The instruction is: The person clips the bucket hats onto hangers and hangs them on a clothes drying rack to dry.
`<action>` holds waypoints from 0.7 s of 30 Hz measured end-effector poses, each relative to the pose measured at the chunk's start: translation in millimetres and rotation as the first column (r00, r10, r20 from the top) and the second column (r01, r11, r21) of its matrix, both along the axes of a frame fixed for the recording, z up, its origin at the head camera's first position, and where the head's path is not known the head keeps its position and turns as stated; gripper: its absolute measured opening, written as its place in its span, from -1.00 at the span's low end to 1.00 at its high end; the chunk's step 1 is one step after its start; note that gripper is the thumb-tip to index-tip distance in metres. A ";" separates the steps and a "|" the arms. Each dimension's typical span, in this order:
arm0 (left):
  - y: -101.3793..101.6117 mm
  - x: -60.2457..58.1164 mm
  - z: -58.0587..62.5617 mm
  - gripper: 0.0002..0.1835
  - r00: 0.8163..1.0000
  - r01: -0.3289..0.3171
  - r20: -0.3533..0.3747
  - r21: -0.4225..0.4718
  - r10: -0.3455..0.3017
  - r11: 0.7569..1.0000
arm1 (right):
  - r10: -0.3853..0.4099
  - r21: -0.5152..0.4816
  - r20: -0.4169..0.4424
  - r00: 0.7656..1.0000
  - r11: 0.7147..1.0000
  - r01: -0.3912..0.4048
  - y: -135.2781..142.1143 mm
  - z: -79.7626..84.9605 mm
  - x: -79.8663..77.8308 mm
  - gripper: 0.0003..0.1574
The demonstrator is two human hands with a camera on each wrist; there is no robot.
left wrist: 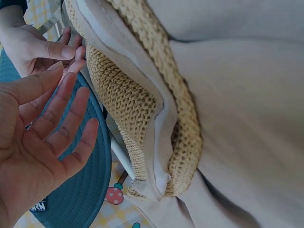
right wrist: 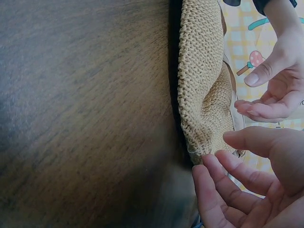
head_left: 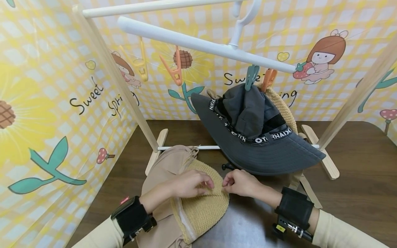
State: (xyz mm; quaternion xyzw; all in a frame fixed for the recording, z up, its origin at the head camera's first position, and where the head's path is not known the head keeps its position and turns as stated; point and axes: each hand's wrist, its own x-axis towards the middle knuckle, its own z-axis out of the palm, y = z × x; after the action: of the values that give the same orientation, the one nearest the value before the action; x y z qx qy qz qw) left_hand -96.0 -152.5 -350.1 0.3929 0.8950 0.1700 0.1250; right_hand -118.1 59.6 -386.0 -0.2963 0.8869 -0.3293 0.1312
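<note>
A woven straw hat (head_left: 206,215) with a wide beige cloth part (head_left: 158,210) lies on the table. My left hand (head_left: 193,184) is over the woven part, its fingers loosely bent; the left wrist view shows nothing in its grasp. At the weave's right edge is my right hand (head_left: 242,183). Its fingertips (right wrist: 199,173) are at the woven edge, with the thumb apart from them. Above and behind the hands, a dark grey bucket hat (head_left: 245,117) hangs by a teal clothespin (head_left: 252,77) and an orange clothespin (head_left: 268,80). Another woven hat (head_left: 283,106) hangs partly hidden behind it.
A white hanger (head_left: 186,41) hangs tilted from the top bar (head_left: 155,6) of a wooden rack. Its left half carries a yellow clothespin (head_left: 142,63) and a light orange clothespin (head_left: 176,69). The rack's feet (head_left: 321,153) stand on the brown table (head_left: 350,148).
</note>
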 end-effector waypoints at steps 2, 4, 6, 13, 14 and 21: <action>-1.5 1.2 -1.0 -0.83 1.000 0.002 0.001 0.000 -0.002 1.000 | -0.002 0.003 -0.004 1.000 1.000 0.002 -0.2 0.4 0.6 -0.94; -2.9 2.4 -1.7 -0.84 1.000 0.001 0.001 0.002 -0.001 1.000 | -0.005 0.004 -0.005 1.000 1.000 0.005 -0.3 1.0 1.3 -0.94; -4.1 3.2 -2.2 -0.84 1.000 0.003 0.003 0.006 -0.003 1.000 | -0.008 0.005 -0.002 1.000 1.000 0.008 -0.7 1.8 1.9 -0.93; -6.5 4.1 -3.3 -0.83 1.000 0.001 0.000 -0.004 -0.001 1.000 | 0.008 0.003 0.001 1.000 1.000 -0.008 -3.2 2.1 2.6 -0.93; -6.8 4.5 -3.3 -0.83 1.000 0.000 -0.002 -0.006 0.000 1.000 | 0.012 0.002 -0.001 1.000 1.000 -0.012 -3.5 2.3 2.8 -0.93; -9.3 7.5 -3.7 -0.84 1.000 -0.011 -0.005 -0.016 0.011 1.000 | 0.026 -0.004 -0.015 1.000 1.000 -0.026 -4.2 4.0 6.0 -0.93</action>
State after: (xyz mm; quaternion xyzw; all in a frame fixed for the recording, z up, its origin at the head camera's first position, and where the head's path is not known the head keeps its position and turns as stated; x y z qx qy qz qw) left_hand -88.4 -161.7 -353.8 0.3874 0.8988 0.1626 0.1252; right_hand -112.1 55.4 -382.0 -0.3102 0.8833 -0.3273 0.1284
